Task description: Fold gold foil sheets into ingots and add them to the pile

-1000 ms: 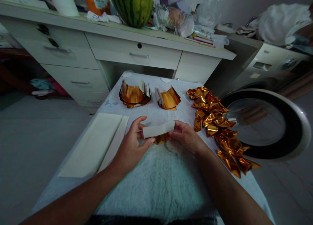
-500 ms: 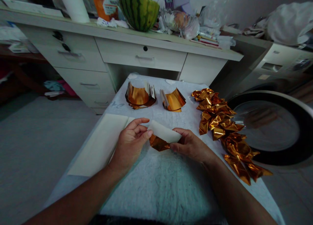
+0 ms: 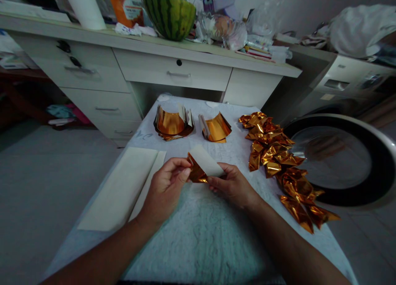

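The left hand and right hand are bare, as are the left forearm and right forearm, as far up as they show. The fingers have rounded tips, and the left thumb carries a short nail. Both forearms are smooth, tapering toward the wrists, and plain along their visible length.

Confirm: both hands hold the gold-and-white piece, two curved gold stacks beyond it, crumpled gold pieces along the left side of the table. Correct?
Wrong side: the head view shows the crumpled gold pieces along the right side of the table. The left hand and right hand do hold the gold-and-white piece, two curved gold stacks beyond it.
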Available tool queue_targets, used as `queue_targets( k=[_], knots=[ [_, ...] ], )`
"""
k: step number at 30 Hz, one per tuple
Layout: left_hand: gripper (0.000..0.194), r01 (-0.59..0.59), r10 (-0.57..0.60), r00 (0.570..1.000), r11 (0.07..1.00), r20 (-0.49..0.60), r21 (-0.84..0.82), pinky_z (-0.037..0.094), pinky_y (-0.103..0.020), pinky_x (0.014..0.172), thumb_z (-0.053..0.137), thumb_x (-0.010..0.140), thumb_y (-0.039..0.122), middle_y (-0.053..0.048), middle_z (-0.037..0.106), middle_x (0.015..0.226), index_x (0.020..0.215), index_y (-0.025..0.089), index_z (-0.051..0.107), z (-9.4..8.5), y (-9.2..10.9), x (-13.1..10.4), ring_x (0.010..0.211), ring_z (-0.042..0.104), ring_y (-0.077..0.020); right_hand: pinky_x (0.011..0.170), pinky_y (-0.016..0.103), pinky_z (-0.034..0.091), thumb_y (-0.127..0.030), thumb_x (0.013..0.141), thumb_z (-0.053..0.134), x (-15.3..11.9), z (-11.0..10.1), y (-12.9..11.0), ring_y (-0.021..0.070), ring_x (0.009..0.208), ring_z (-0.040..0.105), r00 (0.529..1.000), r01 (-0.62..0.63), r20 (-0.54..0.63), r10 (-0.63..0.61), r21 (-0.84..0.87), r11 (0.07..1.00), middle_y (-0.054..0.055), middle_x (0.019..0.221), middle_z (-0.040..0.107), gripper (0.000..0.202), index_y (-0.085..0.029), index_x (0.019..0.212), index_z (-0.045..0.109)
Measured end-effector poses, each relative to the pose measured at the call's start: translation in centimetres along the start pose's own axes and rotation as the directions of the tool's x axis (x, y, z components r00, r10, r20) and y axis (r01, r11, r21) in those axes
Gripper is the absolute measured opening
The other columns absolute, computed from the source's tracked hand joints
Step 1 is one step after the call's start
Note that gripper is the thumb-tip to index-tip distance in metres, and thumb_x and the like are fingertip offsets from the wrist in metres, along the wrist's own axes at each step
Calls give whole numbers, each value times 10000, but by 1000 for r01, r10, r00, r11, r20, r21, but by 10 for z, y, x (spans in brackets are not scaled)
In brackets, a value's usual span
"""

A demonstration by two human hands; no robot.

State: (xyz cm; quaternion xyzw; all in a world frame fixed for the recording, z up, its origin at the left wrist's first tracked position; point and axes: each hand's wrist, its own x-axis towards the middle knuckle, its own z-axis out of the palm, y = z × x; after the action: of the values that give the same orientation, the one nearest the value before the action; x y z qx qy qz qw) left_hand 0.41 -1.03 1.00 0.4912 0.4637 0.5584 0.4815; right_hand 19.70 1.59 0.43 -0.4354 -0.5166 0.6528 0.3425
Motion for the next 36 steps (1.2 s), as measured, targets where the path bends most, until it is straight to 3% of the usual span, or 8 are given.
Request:
queue_targets(
  k=[8, 12, 16, 18, 21, 26, 31, 36],
  knots=[
    [395, 7, -22, 994, 990, 107, 139, 528, -371, 922, 678, 844, 280, -75, 644, 1262, 1233, 246, 616, -1, -11, 0, 1099, 645, -238, 534, 214, 458, -358, 727, 796, 2, 11, -1, 105, 570, 594, 999, 23, 24, -25, 72, 997, -31, 715, 669, 440, -206, 1016, 501],
    [414, 65, -75, 991, 993, 108, 94, 536, -378, 910, 654, 840, 259, -92, 623, 1313, 1249, 220, 599, -1, -12, 3, 1134, 635, -256, 550, 236, 466, -342, 748, 777, 1, 8, -1, 123, 584, 594, 994, 36, 102, -41, 56, 998, -33, 731, 661, 558, -235, 1161, 418],
    [444, 163, -159, 977, 986, 141, -16, 525, -391, 926, 635, 838, 261, -104, 654, 1265, 1269, 177, 577, 1, -9, 6, 1115, 643, -261, 590, 276, 470, -321, 860, 601, -2, -7, -7, 137, 685, 571, 975, 215, -33, -218, -69, 974, 5, 941, 611, 460, -281, 1262, 381],
    [439, 198, -189, 967, 980, 172, -35, 507, -396, 951, 620, 841, 259, -104, 663, 1253, 1270, 171, 581, 1, -9, 7, 1121, 638, -260, 780, 352, 495, -179, 806, 550, -4, -15, -11, 200, 973, 572, 932, 327, -39, -359, -331, 885, 58, 1097, 579, 497, -259, 1275, 408],
    [414, 191, -189, 962, 981, 196, 7, 453, -414, 1019, 591, 853, 250, -92, 651, 1276, 1263, 191, 597, 0, -12, 8, 1159, 612, -257, 973, 450, 433, -22, 660, 489, -6, -19, -14, 250, 1209, 455, 875, 412, 103, -473, -671, 617, 103, 1281, 490, 683, -236, 1303, 409],
    [376, 130, -147, 957, 988, 251, 83, 382, -441, 1096, 538, 862, 211, -74, 639, 1282, 1230, 215, 617, -2, -14, 9, 1209, 569, -246, 1033, 517, 377, 30, 652, 461, -11, -9, -9, 276, 1264, 387, 754, 522, 322, -572, -823, 225, 128, 1344, 433, 675, -222, 1276, 422],
    [368, -64, -14, 948, 970, 317, 236, 355, -413, 1127, 495, 863, 160, -65, 604, 1276, 1194, 228, 640, -1, -13, 9, 1242, 528, -220, 976, 427, 415, -23, 843, 462, -27, 0, -9, 236, 1167, 451, 682, 591, 452, -575, -804, 69, 75, 1173, 565, 313, -223, 1058, 571],
    [425, -235, 31, 908, 863, 418, 447, 406, -408, 1076, 434, 858, 85, -74, 591, 1258, 1220, 214, 616, 0, -14, 9, 1192, 546, -208, 936, 396, 412, -226, 989, 507, -32, 1, -4, 222, 1082, 516, 714, 620, 526, -462, -781, 70, 65, 1051, 672, 153, -195, 971, 656]
  ],
)
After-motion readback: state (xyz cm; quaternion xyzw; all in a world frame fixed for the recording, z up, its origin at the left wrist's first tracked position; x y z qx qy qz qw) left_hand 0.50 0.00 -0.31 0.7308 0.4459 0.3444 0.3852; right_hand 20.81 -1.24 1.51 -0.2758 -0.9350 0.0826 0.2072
